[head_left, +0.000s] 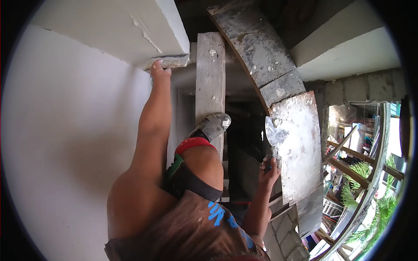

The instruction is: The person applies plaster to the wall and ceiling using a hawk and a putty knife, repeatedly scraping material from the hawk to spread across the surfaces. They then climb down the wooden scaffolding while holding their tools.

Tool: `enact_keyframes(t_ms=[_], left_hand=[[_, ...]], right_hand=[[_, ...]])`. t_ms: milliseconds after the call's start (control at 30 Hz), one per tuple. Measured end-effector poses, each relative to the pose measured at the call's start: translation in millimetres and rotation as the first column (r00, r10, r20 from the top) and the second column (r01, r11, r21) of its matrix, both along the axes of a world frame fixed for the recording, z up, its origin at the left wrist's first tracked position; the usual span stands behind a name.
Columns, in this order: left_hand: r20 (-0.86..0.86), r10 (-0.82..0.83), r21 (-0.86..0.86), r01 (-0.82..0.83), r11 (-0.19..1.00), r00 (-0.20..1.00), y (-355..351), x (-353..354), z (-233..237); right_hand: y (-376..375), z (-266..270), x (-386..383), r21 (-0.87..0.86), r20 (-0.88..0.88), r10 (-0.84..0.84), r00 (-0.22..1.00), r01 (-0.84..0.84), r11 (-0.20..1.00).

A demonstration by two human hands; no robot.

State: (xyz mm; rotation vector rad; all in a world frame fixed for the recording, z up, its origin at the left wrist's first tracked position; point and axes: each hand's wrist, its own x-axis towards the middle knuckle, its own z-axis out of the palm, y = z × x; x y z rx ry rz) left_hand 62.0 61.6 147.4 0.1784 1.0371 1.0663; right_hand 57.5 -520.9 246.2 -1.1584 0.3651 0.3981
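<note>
The left hand [160, 69] is stretched out to the corner of the white wall [65, 130]. Its fingers are closed on the near end of a flat float [172, 61], which is pressed against the lower edge of a white ledge [130, 30]. The right hand [269, 167] is wrapped shut around the handle of a pointed trowel [275, 132]. The blade (smeared with grey plaster) is held upward, just beside a plaster-streaked board [300, 152]. Between the two hands, a spattered shoe [213, 126] is planted on a wooden plank [210, 74].
</note>
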Motion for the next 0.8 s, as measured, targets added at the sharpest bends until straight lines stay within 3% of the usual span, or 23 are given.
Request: enact_keyframes(t_ms=[133,200,600,800], left_hand=[[0.028,-0.019,0.024,0.018,1.0,0.999,-1.3,3.1,54.7],[-0.109,0.042,-0.086,-0.051,0.995,0.993,-1.9,7.7,89.3],[0.099,0.03,0.165,-0.046,0.985,0.995,14.7,15.4,277.3],[0.178,-0.01,0.209,-0.028,0.977,0.984,46.6,28.9,357.3]], right_hand=[[-0.3,-1.9,-4.1,0.034,0.026,0.009,1.0,-0.01,0.999],[-1.8,-3.8,-7.4,0.058,0.037,0.01,0.999,-0.012,0.998],[-15.6,20.1,-16.4,0.174,0.144,-0.039,0.989,0.014,0.985],[-24.2,11.4,-16.8,0.226,0.158,-0.071,0.985,0.034,0.974]])
